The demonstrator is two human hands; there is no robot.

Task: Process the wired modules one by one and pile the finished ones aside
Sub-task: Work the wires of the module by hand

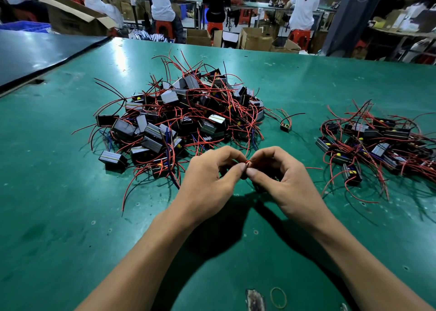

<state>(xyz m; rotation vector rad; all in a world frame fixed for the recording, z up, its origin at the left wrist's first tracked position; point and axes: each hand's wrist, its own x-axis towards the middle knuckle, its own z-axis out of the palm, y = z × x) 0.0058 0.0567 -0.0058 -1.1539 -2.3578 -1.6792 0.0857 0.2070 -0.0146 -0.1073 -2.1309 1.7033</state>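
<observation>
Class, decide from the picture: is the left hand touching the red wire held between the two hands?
Touching. The head view shows the left hand pinching the red wire between thumb and forefinger, opposite the right hand.

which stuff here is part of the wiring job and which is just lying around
Job: left hand and right hand pinching a red wire; big pile of modules; smaller pile on the right.
Lying about: rubber band, blue crate, cardboard box.
</observation>
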